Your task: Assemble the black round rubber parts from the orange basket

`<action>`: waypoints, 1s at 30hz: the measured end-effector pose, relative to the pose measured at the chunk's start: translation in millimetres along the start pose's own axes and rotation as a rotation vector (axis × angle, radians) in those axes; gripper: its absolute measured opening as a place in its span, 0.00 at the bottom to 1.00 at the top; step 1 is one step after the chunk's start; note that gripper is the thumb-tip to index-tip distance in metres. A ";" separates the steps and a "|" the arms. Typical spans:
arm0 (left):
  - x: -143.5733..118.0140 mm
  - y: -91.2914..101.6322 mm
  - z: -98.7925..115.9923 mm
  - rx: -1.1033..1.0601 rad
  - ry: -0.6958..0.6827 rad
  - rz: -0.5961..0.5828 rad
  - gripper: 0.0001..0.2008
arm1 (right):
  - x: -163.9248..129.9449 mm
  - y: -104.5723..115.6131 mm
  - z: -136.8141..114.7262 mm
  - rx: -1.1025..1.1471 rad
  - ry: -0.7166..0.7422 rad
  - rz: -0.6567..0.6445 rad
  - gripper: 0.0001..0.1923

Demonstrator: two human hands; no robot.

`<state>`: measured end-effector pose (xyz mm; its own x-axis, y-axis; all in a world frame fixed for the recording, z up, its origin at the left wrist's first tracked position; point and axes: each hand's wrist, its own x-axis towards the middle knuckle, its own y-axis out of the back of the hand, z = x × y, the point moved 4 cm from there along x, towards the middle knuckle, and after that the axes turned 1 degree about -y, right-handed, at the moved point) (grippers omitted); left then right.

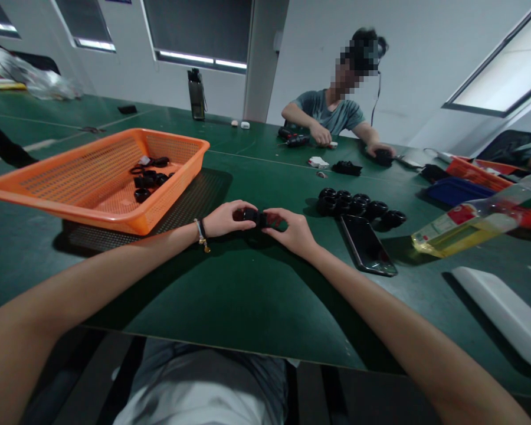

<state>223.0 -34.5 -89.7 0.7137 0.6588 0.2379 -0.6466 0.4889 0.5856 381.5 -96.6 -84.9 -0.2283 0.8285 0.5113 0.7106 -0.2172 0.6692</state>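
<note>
In front of me, just over the green table [248, 295], my left hand [225, 219] is closed with thumb and fingers around a small black cylindrical part [249, 215]. My right hand [294, 233] pinches a second black piece [264, 219], its end against the first; the fingers hide much of it, and whether the two are joined I cannot tell. To the right of my right hand stand several black round parts [358, 204] in a cluster. An orange plastic basket [177, 203] at the left holds more black round parts [148, 183] and a black cable-like piece [160, 161].
A phone [367, 245] lies right of my hands, with a tilted bottle of yellow liquid [460, 227] and a white slab-shaped object [504, 313] beyond. Across the table sits a person [336, 112] near a power drill [295, 140]. A dark water bottle [196, 97] stands farther back.
</note>
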 end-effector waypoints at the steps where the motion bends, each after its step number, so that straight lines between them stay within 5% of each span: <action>1: 0.0 0.0 -0.1 -0.001 0.001 -0.001 0.20 | 0.0 0.1 -0.2 0.005 -0.003 -0.001 0.15; 30: 0.4 0.3 -0.1 -0.014 0.004 0.007 0.20 | 0.4 -1.3 0.4 0.013 -0.015 -0.030 0.15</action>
<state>223.1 -34.0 -89.5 0.7079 0.6645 0.2394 -0.6556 0.4920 0.5729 380.8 -95.8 -85.7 -0.2393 0.8423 0.4829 0.7127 -0.1855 0.6766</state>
